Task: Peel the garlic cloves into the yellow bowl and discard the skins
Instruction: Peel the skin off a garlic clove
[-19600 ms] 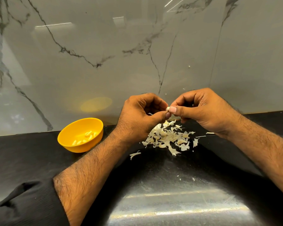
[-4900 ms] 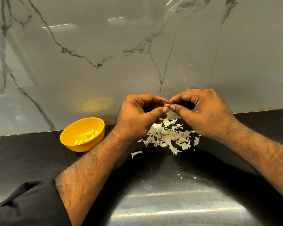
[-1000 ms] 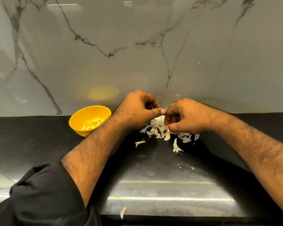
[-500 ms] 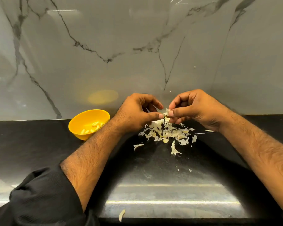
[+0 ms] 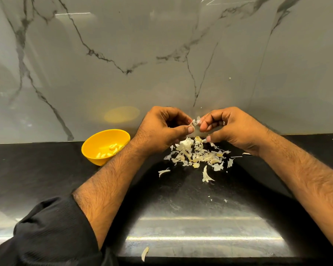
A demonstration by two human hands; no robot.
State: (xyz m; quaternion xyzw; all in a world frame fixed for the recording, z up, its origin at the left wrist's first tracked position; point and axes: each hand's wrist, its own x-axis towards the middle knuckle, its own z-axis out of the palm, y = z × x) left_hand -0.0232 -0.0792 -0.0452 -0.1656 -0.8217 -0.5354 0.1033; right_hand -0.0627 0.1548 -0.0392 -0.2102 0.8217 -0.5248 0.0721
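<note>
Now both hands (image 5: pixel 161 129) (image 5: pixel 227 127) hover higher, pinching skin (image 5: pixel 196 122).

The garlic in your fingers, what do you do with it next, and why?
Probably pull the loose skin flake free and let it drop. Both the left hand and right hand pinch the clove above the skin pile, and papery skin sticks out between the fingertips, so it isn't ready for the yellow bowl.

The person wears a black sleeve (image 5: pixel 46 233) on the left arm, pushed up past the wrist. It looks soft and wrinkly. Both arms are bare and hairy. The right hand (image 5: pixel 231 129) has a ring.
</note>
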